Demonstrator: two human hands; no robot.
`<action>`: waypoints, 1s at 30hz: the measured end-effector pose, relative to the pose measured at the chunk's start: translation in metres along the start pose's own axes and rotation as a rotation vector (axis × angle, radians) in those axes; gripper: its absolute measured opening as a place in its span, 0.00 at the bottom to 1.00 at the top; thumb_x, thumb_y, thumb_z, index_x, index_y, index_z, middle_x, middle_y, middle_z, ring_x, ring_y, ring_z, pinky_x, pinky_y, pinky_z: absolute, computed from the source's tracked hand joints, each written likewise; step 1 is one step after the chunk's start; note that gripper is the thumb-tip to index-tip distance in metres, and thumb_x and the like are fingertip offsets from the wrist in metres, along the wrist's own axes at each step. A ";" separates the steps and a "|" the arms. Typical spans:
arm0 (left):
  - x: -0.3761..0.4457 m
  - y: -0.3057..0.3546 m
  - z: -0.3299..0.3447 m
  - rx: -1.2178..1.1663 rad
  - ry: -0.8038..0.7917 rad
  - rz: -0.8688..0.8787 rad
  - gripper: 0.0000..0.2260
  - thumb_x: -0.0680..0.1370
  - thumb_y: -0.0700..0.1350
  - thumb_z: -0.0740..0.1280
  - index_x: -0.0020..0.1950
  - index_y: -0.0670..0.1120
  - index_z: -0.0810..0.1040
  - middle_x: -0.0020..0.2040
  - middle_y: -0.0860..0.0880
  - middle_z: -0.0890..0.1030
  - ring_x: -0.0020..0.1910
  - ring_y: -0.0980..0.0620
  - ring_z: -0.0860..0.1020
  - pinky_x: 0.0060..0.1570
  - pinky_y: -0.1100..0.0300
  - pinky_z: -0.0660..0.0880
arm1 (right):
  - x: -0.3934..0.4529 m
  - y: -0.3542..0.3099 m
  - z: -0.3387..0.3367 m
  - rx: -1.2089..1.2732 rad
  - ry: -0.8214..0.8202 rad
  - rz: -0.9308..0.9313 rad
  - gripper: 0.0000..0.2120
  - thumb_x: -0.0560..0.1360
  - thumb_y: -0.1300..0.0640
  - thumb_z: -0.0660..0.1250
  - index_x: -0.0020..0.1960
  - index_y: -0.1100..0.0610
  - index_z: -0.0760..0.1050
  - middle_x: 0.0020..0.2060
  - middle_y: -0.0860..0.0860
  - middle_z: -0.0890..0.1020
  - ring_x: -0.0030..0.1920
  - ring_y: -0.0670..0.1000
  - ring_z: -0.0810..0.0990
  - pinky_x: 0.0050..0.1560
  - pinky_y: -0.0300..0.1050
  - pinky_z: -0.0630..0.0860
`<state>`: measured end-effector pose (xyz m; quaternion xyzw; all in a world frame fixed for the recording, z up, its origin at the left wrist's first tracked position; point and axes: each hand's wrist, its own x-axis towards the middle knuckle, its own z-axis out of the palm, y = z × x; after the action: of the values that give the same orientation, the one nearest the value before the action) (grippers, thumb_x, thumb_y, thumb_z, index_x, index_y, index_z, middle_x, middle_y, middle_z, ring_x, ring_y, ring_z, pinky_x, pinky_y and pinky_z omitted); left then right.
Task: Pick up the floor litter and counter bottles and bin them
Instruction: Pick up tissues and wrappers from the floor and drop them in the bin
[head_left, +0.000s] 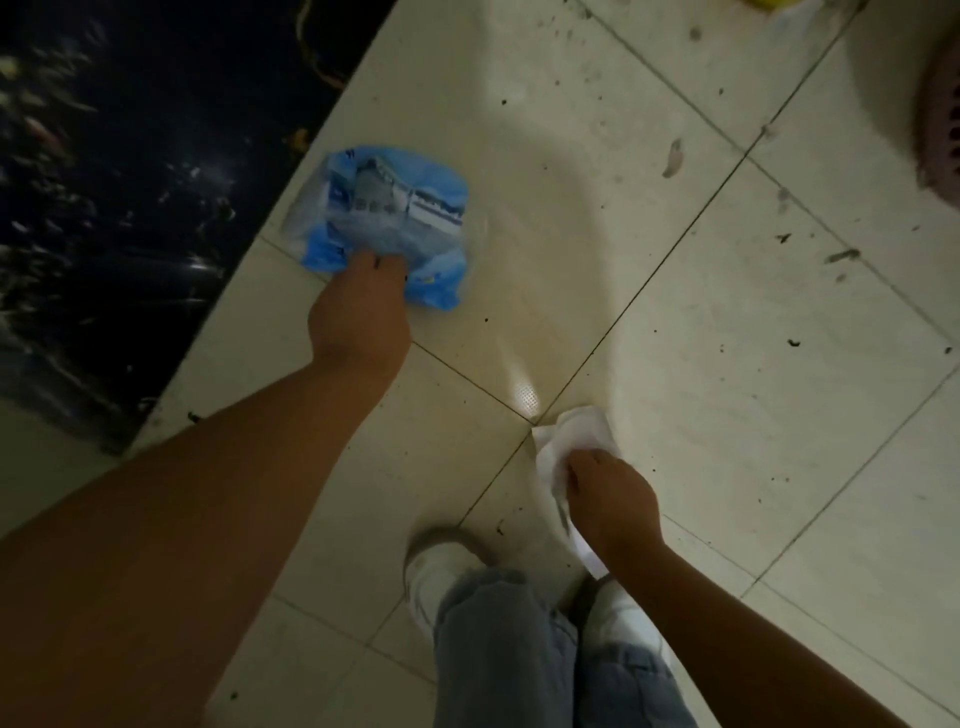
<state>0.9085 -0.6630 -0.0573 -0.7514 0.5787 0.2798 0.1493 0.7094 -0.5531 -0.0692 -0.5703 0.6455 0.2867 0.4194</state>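
Observation:
A crumpled blue and white plastic wrapper (384, 213) lies on the pale tiled floor by the dark cabinet base. My left hand (358, 312) reaches down to it, fingers pinched on its near edge. A white crumpled tissue (571, 441) is lower right, near a tile joint. My right hand (608, 499) is closed on the tissue, part of which trails down under the wrist. No bottles or bin show clearly in the head view.
A black glossy cabinet front (104, 208) fills the left side. A pink perforated basket (940, 135) sits at the right edge. The floor (727, 364) carries dark specks and smudges. My white shoes (447, 571) and jeans legs are at the bottom.

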 end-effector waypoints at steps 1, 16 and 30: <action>-0.005 0.000 -0.003 0.000 -0.002 0.021 0.12 0.80 0.36 0.59 0.63 0.38 0.72 0.64 0.38 0.73 0.58 0.38 0.75 0.53 0.49 0.75 | -0.002 -0.002 -0.002 0.025 -0.004 0.016 0.11 0.80 0.59 0.54 0.56 0.60 0.73 0.56 0.56 0.79 0.51 0.53 0.78 0.53 0.44 0.74; -0.214 0.128 -0.186 0.081 -0.221 0.320 0.15 0.81 0.38 0.56 0.68 0.42 0.68 0.66 0.42 0.72 0.60 0.43 0.76 0.54 0.54 0.76 | -0.235 0.063 -0.215 0.464 0.313 0.162 0.05 0.72 0.66 0.63 0.38 0.63 0.75 0.39 0.61 0.79 0.40 0.57 0.73 0.29 0.32 0.61; -0.294 0.418 -0.294 0.295 -0.163 0.796 0.14 0.80 0.37 0.57 0.65 0.42 0.69 0.64 0.44 0.72 0.58 0.43 0.77 0.53 0.53 0.76 | -0.388 0.299 -0.388 0.626 0.676 0.473 0.08 0.74 0.65 0.62 0.48 0.69 0.76 0.43 0.65 0.79 0.42 0.58 0.74 0.27 0.36 0.58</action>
<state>0.5320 -0.7121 0.3937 -0.4156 0.8435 0.2882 0.1807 0.3328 -0.6344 0.4226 -0.3168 0.9110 -0.0337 0.2617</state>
